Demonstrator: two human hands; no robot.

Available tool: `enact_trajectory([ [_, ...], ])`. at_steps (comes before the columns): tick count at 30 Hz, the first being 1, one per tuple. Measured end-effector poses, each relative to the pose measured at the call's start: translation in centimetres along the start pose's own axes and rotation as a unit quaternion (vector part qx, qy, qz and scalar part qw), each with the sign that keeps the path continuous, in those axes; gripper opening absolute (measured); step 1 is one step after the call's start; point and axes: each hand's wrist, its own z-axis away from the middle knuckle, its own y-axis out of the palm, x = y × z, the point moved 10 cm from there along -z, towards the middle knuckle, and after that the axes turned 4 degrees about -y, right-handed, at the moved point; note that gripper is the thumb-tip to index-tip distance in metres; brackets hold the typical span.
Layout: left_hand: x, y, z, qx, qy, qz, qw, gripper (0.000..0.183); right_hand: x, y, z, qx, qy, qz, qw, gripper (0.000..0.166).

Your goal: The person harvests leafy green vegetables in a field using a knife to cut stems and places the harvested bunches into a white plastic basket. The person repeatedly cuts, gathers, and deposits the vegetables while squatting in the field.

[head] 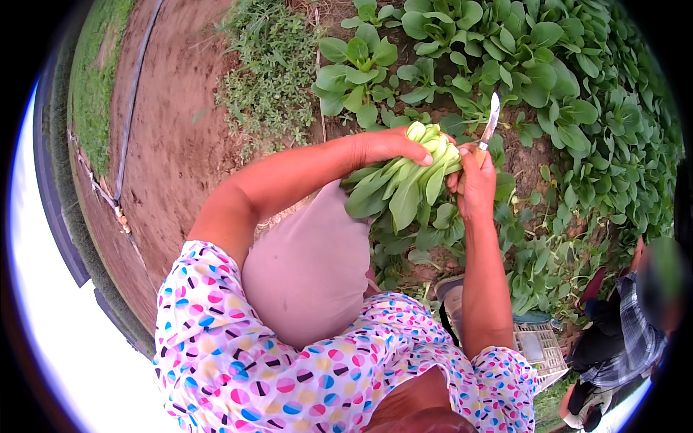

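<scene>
A bunch of leafy greens that look like bok choy [414, 187] lies across my left hand [398, 145], which grips it near the pale stem ends. The leaves hang down over my knee. My right hand [476, 181] holds a small knife [492, 122] by its light wooden handle, and its curved blade points up and away from the bunch. The fingers of my right hand are close beside the stems; whether they touch them is hard to tell. Under the bunch, more green leaves partly hide the soil.
Rows of growing greens [547, 70] fill the far and right side. Weeds [270, 70] and bare soil [178, 81] with a hose [132, 103] lie to the left. A plastic crate [536, 346] stands at lower right, near another person in a plaid shirt [622, 335].
</scene>
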Motion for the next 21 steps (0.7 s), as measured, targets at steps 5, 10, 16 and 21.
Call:
enact_trajectory([
  [5,1.1,-0.1,-0.9,0.022,0.011,0.069,0.997,0.079,0.3,-0.2,-0.6,0.002,-0.013,0.015,1.000,0.016],
  [10,-0.6,-0.3,-2.3,0.004,-0.011,0.001,1.000,0.080,1.4,-1.5,-1.2,0.004,-0.016,0.073,0.997,0.018],
  [16,-7.8,-3.1,-4.8,-0.058,0.023,-0.355,0.933,0.090,0.9,-3.2,-5.7,0.006,0.014,0.214,0.977,0.032],
  [21,-14.8,-7.2,-7.0,-0.200,-0.103,-0.715,0.662,0.106,-0.9,-1.8,-13.3,0.048,-0.034,0.463,0.884,0.040],
])
